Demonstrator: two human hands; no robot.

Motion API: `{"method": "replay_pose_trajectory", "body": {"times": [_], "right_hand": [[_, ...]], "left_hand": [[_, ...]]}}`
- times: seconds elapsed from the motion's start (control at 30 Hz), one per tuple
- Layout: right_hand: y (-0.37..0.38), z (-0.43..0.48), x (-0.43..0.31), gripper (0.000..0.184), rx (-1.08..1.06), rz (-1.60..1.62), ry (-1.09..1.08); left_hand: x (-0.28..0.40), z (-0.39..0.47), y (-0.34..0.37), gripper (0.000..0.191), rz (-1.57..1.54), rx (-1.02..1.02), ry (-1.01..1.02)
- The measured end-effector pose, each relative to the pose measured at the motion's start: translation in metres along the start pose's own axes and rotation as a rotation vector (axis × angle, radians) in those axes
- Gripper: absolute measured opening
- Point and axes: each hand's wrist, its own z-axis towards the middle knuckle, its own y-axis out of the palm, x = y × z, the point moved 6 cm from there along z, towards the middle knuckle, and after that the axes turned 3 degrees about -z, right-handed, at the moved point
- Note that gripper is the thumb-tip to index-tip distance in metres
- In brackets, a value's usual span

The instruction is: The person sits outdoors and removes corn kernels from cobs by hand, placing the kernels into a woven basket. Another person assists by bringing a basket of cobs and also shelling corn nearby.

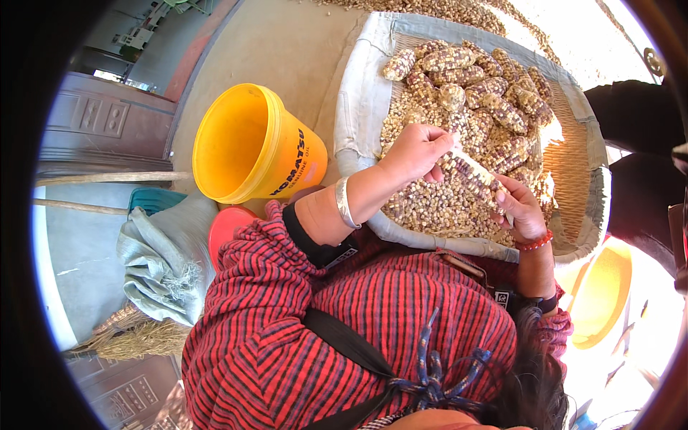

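Observation:
An ear of purple-and-cream corn (473, 174) is held slantwise over a wide woven basket with a cloth-covered rim (363, 115). My left hand (416, 153), below a silver bracelet, pinches the pale upper end of the ear. At the lower end, my right hand (518, 207) has its fingers and thumb around it, with a red bead bracelet at the wrist. A pale strip without kernels runs along the ear. Loose kernels (430, 209) lie in the basket under my hands, and more ears (486, 91) are piled toward its far side.
A yellow plastic bucket (258, 145) lies tilted left of the basket, near a red rounded object (228, 228) and a pale woven sack (161, 258). Kernels (430, 8) are spread on the floor beyond. A person's dark-clothed legs (639, 177) are close at the right, above a yellow container (602, 295).

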Motion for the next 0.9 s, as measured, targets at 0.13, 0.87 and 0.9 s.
{"method": "replay_pose_trajectory", "body": {"times": [0.13, 0.87, 0.9], "right_hand": [[-0.004, -0.006, -0.001, 0.040, 0.004, 0.034, -0.008], [-0.019, -0.005, 0.002, 0.035, 0.022, 0.023, -0.004], [-0.017, -0.005, 0.001, 0.035, -0.010, 0.053, -0.008]], "left_hand": [[-0.002, -0.002, 0.005, 0.033, -0.084, -0.078, -0.059], [-0.007, -0.007, 0.006, 0.030, -0.175, -0.168, -0.046], [-0.007, -0.007, 0.005, 0.030, -0.159, -0.165, -0.048]]}}
